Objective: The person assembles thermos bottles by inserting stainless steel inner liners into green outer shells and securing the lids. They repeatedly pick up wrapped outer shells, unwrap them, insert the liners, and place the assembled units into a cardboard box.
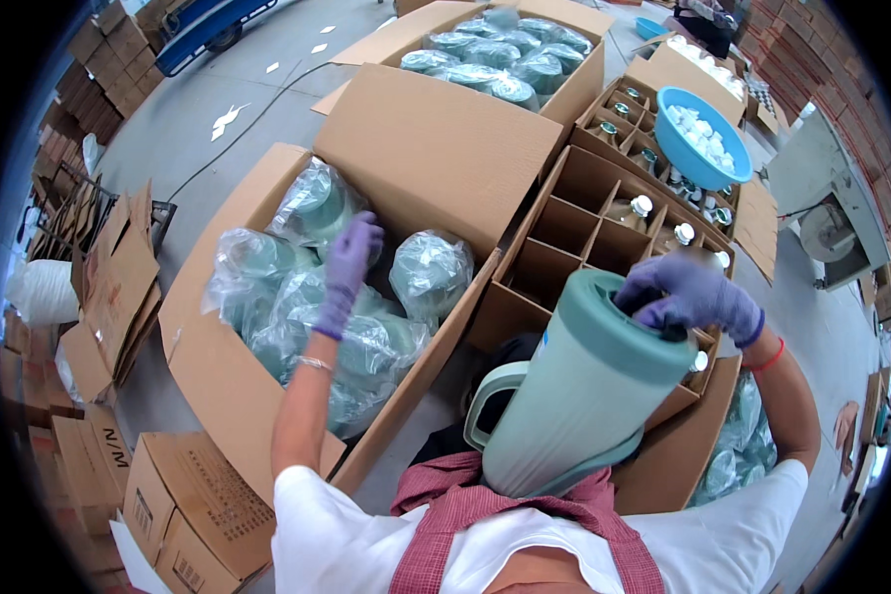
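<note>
Apparently gripped, the green jug (pixel 592 381) tilts beneath the right hand (pixel 698 295).

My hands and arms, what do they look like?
Your left hand and right hand wear purple gloves, bluer at the right cuff. A thin pale bracelet circles the left wrist, a red band the right; both sleeves are short and white.

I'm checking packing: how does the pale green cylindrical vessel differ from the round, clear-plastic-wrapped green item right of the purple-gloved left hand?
The vessel is bare; the wrapped item is in clear plastic. The vessel tilts outside the brown cardboard box; the wrapped item sits inside it. Both look green and round.
</note>
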A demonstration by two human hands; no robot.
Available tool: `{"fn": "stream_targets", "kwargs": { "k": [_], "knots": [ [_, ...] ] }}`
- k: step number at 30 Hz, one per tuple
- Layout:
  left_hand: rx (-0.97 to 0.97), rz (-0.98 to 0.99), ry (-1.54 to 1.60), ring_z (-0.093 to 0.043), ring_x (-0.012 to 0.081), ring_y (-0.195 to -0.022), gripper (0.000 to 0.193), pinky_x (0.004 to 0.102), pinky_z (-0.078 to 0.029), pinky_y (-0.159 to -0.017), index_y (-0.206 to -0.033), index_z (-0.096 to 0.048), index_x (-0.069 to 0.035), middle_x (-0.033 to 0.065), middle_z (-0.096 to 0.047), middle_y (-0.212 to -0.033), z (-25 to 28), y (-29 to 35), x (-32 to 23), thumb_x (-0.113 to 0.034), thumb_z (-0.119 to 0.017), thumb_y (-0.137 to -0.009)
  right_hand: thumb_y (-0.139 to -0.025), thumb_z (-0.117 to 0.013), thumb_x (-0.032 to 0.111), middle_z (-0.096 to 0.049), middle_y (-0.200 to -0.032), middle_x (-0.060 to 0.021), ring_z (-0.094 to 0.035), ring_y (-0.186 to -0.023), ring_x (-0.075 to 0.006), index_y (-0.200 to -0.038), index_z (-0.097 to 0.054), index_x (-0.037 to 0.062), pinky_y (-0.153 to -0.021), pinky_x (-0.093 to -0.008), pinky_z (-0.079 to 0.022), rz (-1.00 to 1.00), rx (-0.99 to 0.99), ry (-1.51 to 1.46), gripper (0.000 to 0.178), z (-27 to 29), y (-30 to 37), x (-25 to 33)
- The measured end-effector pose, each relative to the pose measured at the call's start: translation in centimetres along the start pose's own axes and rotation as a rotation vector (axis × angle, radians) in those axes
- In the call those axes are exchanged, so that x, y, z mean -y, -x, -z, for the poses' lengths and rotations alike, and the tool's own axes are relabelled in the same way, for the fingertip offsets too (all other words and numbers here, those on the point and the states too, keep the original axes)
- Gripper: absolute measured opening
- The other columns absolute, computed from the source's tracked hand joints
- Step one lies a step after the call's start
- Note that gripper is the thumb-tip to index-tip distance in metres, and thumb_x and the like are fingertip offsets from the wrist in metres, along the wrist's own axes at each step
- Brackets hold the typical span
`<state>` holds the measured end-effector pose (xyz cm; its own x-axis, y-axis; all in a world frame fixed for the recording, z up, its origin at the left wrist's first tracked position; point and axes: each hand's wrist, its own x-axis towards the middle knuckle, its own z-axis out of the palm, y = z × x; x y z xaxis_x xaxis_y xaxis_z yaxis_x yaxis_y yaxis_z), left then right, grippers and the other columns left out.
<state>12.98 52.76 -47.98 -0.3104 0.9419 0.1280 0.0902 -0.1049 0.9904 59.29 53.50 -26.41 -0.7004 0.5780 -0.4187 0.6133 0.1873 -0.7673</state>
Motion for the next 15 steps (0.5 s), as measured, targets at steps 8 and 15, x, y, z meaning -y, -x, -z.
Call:
{"fn": "stream_targets", "kwargs": {
  "k": [8,15],
  "knots": [
    [0.085,-0.097,-0.163,-0.061,0.0201,-0.111,0.034,0.0337,-0.047,-0.099,-0.126,-0.06,0.003,0.0125,-0.064,-0.123,0.1,-5.3,3.2,-0.019,-0.052,-0.102,-0.088,-0.064,0.036,-0.065,-0.074,-0.0083,-0.06,-0.067,-0.02,-0.083,-0.071,0.005,-0.061,-0.0341,-0.05,-0.053,-0.182,0.095,0.032,1.0,-2.5,-1.3],
    [0.274,0.108,0.033,-0.06,0.025,-0.115,0.045,0.0371,-0.046,-0.102,-0.133,-0.053,0.006,0.0175,-0.063,-0.122,-11.0,-1.4,-3.4,-0.027,-0.043,-0.105,-0.089,-0.062,0.045,-0.069,-0.101,-0.0144,-0.067,-0.092,-0.0241,-0.111,-0.064,0.0049,-0.081,-0.0339,-0.055,-0.374,-0.753,-0.132,0.046,-9.5,4.1,-21.2]
  ]
}}
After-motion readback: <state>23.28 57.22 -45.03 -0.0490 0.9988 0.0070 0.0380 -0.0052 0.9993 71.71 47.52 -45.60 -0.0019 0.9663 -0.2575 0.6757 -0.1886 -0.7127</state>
